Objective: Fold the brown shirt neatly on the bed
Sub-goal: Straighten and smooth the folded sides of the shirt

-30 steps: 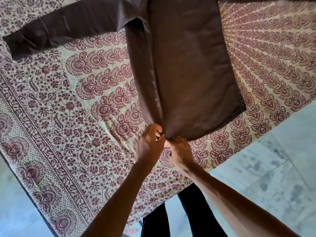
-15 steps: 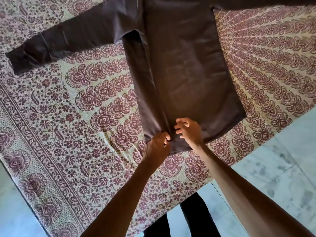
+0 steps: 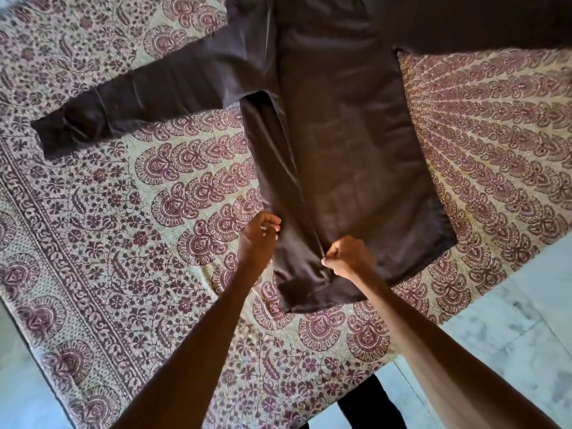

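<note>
While both of my hands work at the near end of the brown shirt (image 3: 356, 150), the garment lies spread flat on the bed (image 3: 123, 243), body running from far to near, with its hem (image 3: 309, 295) close to the bed's near edge and the pale floor (image 3: 510, 320) beyond that. My left hand (image 3: 258, 239) has its fingers curled onto the outer left edge of a long narrow side panel (image 3: 278, 181) that runs the length of the body, and I hold the cloth there in a pinch. My right hand (image 3: 349, 257) is bunched into a fist just to the right, thumb and fingers nipping the line where that panel meets the wider part of the body. The two hands sit near each other, just far of the hem, with only the panel's width between them. I judge this to be the first lengthwise fold, the left side being squared up, so the task is in its early part. The left sleeve (image 3: 139, 97) stretches out over the bedspread to the far left, and the right sleeve (image 3: 479, 23) reaches off to the far right, neither folded in yet. Next I would need to set this edge straight, press the crease flat toward the shoulder, then bring the left sleeve in over the body without dragging the panel askew.
</note>
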`<state>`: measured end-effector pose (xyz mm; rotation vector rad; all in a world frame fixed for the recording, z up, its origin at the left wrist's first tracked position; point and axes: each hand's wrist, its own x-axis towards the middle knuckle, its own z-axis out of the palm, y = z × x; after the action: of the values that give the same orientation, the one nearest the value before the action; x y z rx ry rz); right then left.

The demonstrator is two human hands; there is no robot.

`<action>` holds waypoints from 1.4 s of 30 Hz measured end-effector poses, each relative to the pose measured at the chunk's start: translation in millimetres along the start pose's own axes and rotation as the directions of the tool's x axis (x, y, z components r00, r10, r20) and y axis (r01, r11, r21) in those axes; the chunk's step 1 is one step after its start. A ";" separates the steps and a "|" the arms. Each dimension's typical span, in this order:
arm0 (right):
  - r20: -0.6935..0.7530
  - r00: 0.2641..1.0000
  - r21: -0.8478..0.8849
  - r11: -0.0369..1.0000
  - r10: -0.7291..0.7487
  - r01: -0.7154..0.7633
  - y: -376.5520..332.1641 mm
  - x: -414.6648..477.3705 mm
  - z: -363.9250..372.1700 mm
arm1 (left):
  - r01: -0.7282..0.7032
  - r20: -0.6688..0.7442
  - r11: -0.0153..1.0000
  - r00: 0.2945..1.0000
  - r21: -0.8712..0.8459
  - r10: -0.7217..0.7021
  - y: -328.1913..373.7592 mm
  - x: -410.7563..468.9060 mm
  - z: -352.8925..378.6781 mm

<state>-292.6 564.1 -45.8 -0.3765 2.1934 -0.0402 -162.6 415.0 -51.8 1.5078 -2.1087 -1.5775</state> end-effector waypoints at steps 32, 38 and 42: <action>-0.426 0.865 0.130 0.928 -0.265 0.349 -166.9 160.6 -127.5 | -0.464 0.273 0.820 0.881 0.335 0.387 136.1 314.2 -19.5; -0.492 0.780 -0.035 0.904 -0.386 0.425 -196.6 182.0 -144.8 | -0.172 0.649 0.940 0.758 0.293 -0.063 186.3 364.8 -49.8; -0.543 0.745 0.007 0.885 -0.387 0.465 -210.9 196.2 -156.1 | -0.261 0.563 0.926 0.824 0.273 0.066 206.3 400.8 -51.6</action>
<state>-472.2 291.1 -68.9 -0.8712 2.5716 -0.6251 -464.0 75.9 -45.5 0.9572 -2.8619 -1.8069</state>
